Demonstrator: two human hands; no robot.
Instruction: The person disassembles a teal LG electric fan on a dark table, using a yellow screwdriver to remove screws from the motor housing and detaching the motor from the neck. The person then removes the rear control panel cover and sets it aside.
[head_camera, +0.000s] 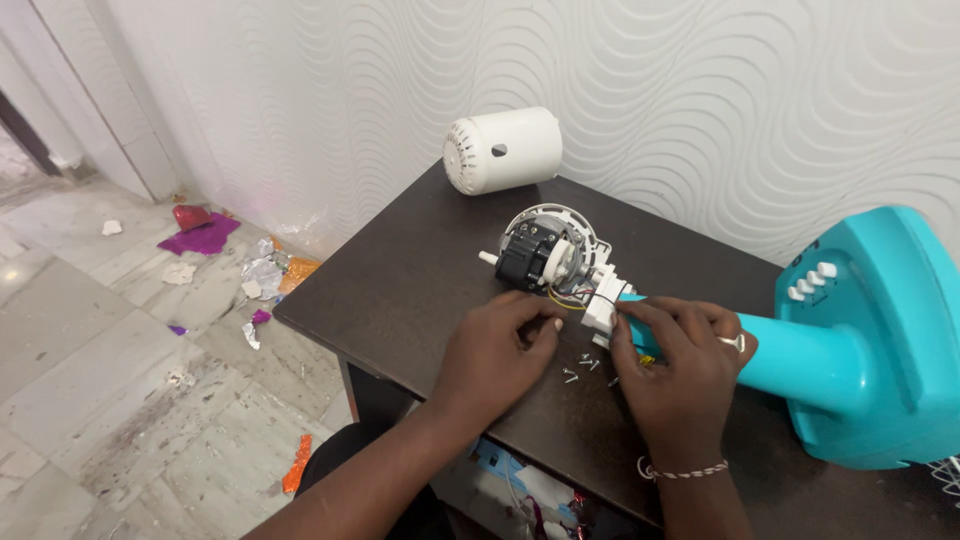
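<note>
A fan motor assembly with a black core and white casing lies on its side on the dark table, joined to a turquoise fan stand. My left hand rests on the table by the motor, fingertips near its wires. My right hand wraps the turquoise neck, its fingers at the white bracket. Small screws lie loose between both hands.
A white cylindrical motor cover lies at the table's back against the textured wall. Foil and paper scraps litter the tiled floor to the left. A lower shelf under the table holds small items.
</note>
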